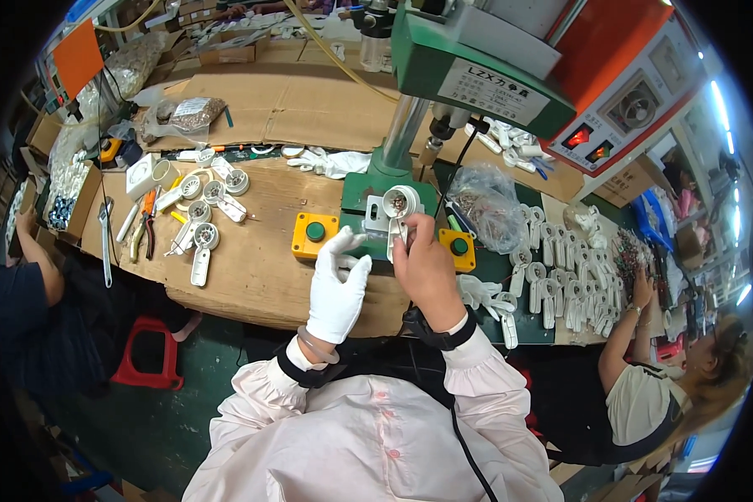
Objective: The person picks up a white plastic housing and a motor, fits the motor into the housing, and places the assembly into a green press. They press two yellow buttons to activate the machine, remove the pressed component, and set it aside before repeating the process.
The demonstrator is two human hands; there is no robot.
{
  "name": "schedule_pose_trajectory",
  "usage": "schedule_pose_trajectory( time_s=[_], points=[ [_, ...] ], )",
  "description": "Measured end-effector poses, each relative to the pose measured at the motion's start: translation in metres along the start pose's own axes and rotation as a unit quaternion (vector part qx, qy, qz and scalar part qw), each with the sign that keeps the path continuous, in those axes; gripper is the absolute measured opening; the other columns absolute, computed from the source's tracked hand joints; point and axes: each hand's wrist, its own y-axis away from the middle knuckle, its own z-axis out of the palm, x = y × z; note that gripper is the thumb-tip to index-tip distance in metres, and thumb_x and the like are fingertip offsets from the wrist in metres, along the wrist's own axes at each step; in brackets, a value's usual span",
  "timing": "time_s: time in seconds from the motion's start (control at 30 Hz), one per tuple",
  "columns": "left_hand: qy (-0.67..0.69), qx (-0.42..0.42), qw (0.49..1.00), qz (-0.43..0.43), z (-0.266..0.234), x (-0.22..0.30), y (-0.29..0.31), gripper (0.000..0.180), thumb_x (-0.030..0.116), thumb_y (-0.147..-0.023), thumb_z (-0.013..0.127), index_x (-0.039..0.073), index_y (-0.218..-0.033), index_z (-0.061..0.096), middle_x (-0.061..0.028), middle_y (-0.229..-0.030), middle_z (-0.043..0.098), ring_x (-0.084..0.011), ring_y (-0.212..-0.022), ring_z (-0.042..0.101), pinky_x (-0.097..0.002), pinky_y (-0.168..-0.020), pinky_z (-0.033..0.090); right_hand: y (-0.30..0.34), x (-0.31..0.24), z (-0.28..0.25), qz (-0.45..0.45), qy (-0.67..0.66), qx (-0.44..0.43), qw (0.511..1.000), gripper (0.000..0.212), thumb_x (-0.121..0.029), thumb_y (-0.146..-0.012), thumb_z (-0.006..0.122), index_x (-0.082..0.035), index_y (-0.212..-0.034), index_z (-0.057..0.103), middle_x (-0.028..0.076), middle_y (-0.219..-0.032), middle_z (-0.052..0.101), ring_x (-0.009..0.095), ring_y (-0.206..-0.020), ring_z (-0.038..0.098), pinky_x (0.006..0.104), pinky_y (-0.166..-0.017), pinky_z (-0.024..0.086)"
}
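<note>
My bare right hand (427, 269) pinches the handle of a white plastic part with a round cup-like head (401, 202); small metallic bits show inside the cup. That part stands over the green base (361, 186) of a bench press, beneath its green head (477, 71). To the left, my white-gloved left hand (337, 289) is half curled, thumb and fingers apart, with nothing visible in it. It hovers near a yellow box with a green push button (315, 232). A second yellow button box (458, 245) sits just beyond my right hand.
Similar white handled parts (199, 243) lie on the left with pliers (147, 226) and a wrench (105, 243). Many more (573, 289) stand in rows at right, by a clear plastic bag (485, 205). Co-workers sit on both sides; a red stool (146, 356) is at left.
</note>
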Motion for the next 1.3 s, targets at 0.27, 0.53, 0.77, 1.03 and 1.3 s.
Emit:
schedule_pose_trajectory(
  time_s=[0.27, 0.53, 0.77, 1.03, 1.3],
  points=[
    [0.039, -0.086, 0.992, -0.083, 0.009, 0.001, -0.005, 0.043, 0.012, -0.092, 0.063, 0.002, -0.131, 0.047, -0.0051, -0.107, 0.064, -0.0067, -0.076, 0.055, -0.0199, -0.065, 0.047, 0.001, 0.003, 0.002, -0.008, -0.164, 0.058, 0.985, 0.028, -0.005, -0.088, 0.061, -0.003, -0.108, 0.042, 0.014, -0.078, 0.06, 0.028, -0.06, 0.062, 0.0375, -0.053, 0.047],
    [0.113, -0.145, 0.964, -0.194, 0.012, 0.014, -0.004, 0.031, 0.016, -0.096, 0.058, 0.002, -0.123, 0.053, -0.0032, -0.094, 0.063, -0.0071, -0.071, 0.059, -0.0202, -0.056, 0.047, 0.01, -0.004, -0.002, -0.003, -0.174, 0.055, 0.983, 0.028, -0.005, -0.087, 0.06, -0.004, -0.108, 0.042, 0.018, -0.077, 0.062, 0.036, -0.062, 0.064, 0.0431, -0.052, 0.049],
    [0.119, -0.141, 0.963, -0.196, 0.014, 0.013, -0.003, 0.027, 0.015, -0.097, 0.057, 0.001, -0.12, 0.054, -0.0027, -0.088, 0.062, -0.0078, -0.069, 0.058, -0.0204, -0.055, 0.047, 0.011, 0.0, 0.001, -0.03, -0.157, 0.087, 0.983, 0.028, -0.002, -0.086, 0.062, -0.003, -0.106, 0.043, 0.012, -0.073, 0.058, 0.021, -0.053, 0.06, 0.0329, -0.05, 0.045],
    [0.126, -0.138, 0.963, -0.197, 0.014, 0.01, -0.003, 0.027, 0.015, -0.097, 0.057, 0.0, -0.12, 0.055, -0.0037, -0.09, 0.063, -0.008, -0.067, 0.059, -0.0207, -0.055, 0.047, 0.01, -0.002, -0.001, -0.046, -0.133, 0.092, 0.986, 0.029, -0.002, -0.085, 0.062, -0.003, -0.106, 0.043, 0.012, -0.07, 0.058, 0.025, -0.055, 0.062, 0.0339, -0.051, 0.047],
    [0.15, -0.129, 0.96, -0.196, 0.013, 0.012, -0.003, 0.029, 0.014, -0.097, 0.057, -0.001, -0.121, 0.054, -0.0046, -0.092, 0.063, -0.0084, -0.068, 0.06, -0.0216, -0.057, 0.049, 0.011, -0.005, -0.001, -0.042, -0.145, 0.087, 0.985, 0.029, -0.002, -0.084, 0.062, -0.002, -0.106, 0.043, 0.012, -0.069, 0.059, 0.026, -0.055, 0.063, 0.0346, -0.051, 0.047]
  ],
)
